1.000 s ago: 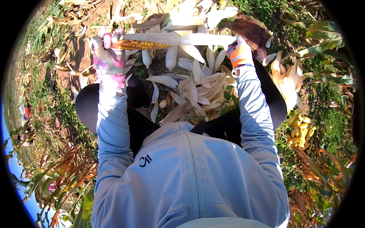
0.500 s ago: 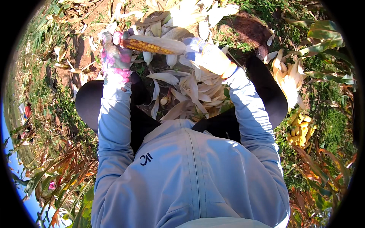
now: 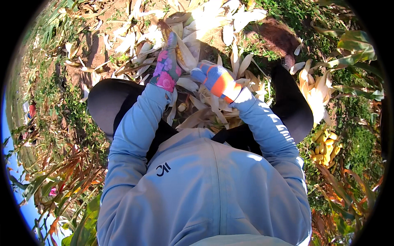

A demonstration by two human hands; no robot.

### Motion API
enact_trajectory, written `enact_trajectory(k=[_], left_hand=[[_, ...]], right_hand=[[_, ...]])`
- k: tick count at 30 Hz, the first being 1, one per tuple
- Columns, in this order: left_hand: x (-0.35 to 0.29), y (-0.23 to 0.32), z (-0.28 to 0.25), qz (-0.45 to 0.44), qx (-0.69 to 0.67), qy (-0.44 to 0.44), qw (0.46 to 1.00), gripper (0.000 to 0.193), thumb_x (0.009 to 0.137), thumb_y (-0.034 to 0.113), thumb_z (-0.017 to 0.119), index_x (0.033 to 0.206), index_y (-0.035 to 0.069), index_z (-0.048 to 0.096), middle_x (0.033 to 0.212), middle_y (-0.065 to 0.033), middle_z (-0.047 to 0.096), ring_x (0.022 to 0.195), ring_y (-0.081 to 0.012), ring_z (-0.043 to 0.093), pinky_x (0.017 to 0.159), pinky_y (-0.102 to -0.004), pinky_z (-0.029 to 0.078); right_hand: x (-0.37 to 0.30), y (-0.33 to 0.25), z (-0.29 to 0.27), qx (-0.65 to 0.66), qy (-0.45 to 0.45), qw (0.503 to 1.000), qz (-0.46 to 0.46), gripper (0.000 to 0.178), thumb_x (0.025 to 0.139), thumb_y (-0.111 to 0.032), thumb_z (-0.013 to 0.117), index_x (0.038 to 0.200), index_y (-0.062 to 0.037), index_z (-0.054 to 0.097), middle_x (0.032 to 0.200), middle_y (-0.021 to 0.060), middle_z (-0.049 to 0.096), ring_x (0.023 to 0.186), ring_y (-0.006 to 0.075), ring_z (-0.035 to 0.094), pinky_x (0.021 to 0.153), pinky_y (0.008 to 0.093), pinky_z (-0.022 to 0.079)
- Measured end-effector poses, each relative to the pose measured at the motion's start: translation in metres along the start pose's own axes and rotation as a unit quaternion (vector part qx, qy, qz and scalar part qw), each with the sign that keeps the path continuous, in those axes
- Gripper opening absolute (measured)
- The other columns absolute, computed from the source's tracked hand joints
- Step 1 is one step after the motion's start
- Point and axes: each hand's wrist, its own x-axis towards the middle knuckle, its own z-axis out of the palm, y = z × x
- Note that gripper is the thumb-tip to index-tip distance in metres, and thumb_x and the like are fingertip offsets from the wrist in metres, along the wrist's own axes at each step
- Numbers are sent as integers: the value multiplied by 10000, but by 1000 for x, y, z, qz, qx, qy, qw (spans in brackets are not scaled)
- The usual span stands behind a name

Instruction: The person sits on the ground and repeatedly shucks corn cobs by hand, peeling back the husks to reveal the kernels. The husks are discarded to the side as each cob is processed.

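Part-husked corn cob (image 3: 179,54) near 11 o'clock, with 2 gloved hands close in.
The left hand (image 3: 166,67) lies along the cob, fingers together; the right hand (image 3: 216,80) has curled fingers by its lower end, at the cob's 5 o'clock. Whether either pinches it, I cannot tell. The cob should feel light and stiff, its kernels hard and slightly slick; the pale husk (image 3: 191,50) looks papery and easily torn. The firmest holds are probably the bare upper end and the gathered husk base.
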Motion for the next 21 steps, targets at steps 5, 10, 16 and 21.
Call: enact_trajectory(k=[5,10,16,21], left_hand=[[-25,24,15,-160,-15,-181,970,474,845,496,480,1011,53,508,796,-64,571,641,-159,556,570,-301,488],[-33,32,18,-182,17,-172,968,451,838,491,494,1047,92,509,778,-62,571,638,-136,540,561,-281,440],[-41,49,28,-130,-9,-207,970,526,872,522,383,1093,53,477,804,-48,519,642,-136,476,547,-237,401],[-41,32,26,-117,181,-294,931,596,824,559,465,1080,23,516,835,-81,589,709,-173,581,630,-296,491]], right_hand=[[-9,-24,-11,-164,-80,982,-42,304,860,-352,498,851,-56,571,735,174,589,659,340,570,584,390,445],[-28,-32,-10,-48,-155,978,-129,303,847,-356,514,875,-66,597,764,174,595,680,327,571,605,374,459],[-24,4,-15,-196,-256,946,23,344,806,-325,575,1049,-82,580,889,172,588,829,326,568,714,376,456],[-10,66,-25,-125,51,990,-43,326,824,-271,567,1000,3,562,917,161,598,862,333,562,762,352,447]])
